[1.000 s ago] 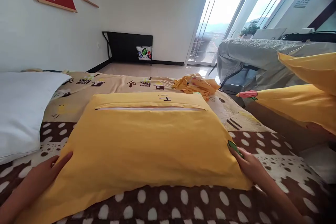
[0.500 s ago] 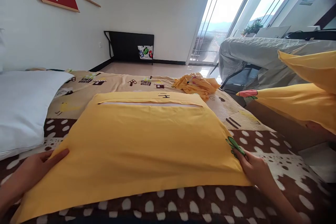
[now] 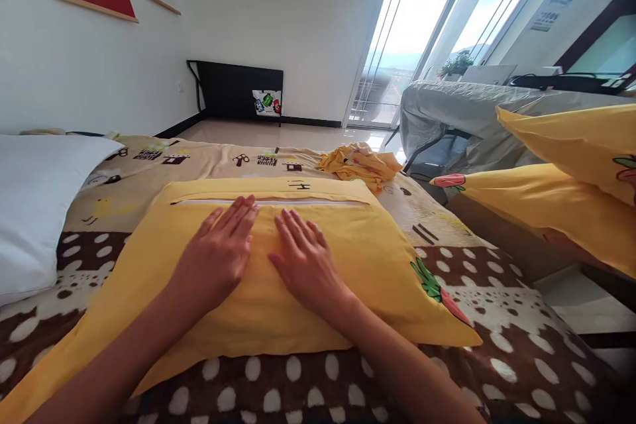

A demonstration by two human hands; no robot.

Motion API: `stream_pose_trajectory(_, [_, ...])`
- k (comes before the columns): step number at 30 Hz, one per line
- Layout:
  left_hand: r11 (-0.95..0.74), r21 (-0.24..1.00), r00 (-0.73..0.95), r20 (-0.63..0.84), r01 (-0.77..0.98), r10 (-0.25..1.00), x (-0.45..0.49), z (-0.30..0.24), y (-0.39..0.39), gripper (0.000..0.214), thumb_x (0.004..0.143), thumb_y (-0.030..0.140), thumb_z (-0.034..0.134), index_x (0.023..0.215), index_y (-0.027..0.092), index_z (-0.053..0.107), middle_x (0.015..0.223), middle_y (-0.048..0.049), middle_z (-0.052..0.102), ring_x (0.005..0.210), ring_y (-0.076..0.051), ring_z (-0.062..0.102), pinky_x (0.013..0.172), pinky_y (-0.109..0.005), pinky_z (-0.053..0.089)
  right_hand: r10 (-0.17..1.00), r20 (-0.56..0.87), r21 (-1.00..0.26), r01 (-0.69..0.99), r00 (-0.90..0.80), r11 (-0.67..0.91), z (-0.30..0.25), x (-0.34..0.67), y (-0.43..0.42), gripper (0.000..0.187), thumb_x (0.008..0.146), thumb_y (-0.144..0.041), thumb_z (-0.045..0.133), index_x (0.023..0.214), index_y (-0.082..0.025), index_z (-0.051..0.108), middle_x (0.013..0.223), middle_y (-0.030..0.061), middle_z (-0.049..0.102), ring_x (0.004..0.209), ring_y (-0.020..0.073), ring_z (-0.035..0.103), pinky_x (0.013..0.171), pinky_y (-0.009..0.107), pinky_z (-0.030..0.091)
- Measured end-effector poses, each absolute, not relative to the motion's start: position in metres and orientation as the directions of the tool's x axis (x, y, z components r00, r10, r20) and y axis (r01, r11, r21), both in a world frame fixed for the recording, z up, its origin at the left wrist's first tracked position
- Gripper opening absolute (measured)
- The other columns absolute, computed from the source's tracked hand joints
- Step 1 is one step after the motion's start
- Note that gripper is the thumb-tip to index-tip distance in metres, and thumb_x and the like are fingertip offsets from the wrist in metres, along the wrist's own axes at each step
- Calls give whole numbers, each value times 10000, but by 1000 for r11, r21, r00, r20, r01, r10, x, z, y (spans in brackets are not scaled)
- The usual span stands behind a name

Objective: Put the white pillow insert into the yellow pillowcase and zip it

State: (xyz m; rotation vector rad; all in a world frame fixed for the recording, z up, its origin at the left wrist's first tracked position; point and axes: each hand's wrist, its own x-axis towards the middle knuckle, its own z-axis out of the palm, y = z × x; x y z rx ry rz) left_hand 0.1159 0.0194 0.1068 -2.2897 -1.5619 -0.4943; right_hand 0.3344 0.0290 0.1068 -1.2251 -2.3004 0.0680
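Note:
A plump yellow pillow (image 3: 318, 311) lies flat on the bed in front of me, with a pale zipper (image 3: 322, 203) running along its far side and a carrot-like print at its right corner. My left hand (image 3: 218, 248) rests palm down on the cover, its fingertips reaching the zipper left of the middle. Beside it my right hand (image 3: 308, 258) lies flat on the cloth, fingers slightly spread, just short of the zipper. Neither hand grips the fabric.
On the left lies a white pillow (image 3: 30, 212). A crumpled yellow cloth (image 3: 362, 165) sits at the far side of the patterned blanket (image 3: 263, 391). More yellow pillows (image 3: 546, 192) are stacked at the right, near plastic-covered furniture (image 3: 437, 106).
Both hands have let go of the pillow's left and right edges and moved inward onto its middle, near the zipper. The view has shifted slightly to the right.

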Motion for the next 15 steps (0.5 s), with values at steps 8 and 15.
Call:
stream_pose_trajectory(8, [-117,-13,103,575,993,812,91,90,7,576,930,411,230,1483,249,254,1469,-94,402,1363,-262,362,1124,-483,253,848,469,-188,910,-248,370,48,422,61,605,939,-400,380,1500,-268,197,1557,36,215,1441,249,153,1156,518,119])
stream_pose_trajectory(15, [29,141,-97,499,990,861,32,43,-38,625,923,389,175,1465,389,-134,1591,-24,42,1412,-348,225,1095,-571,292,867,497,-254,956,1,145,-2,520,38,583,942,-396,305,1499,-257,201,1556,49,224,1413,251,251,1117,492,265])
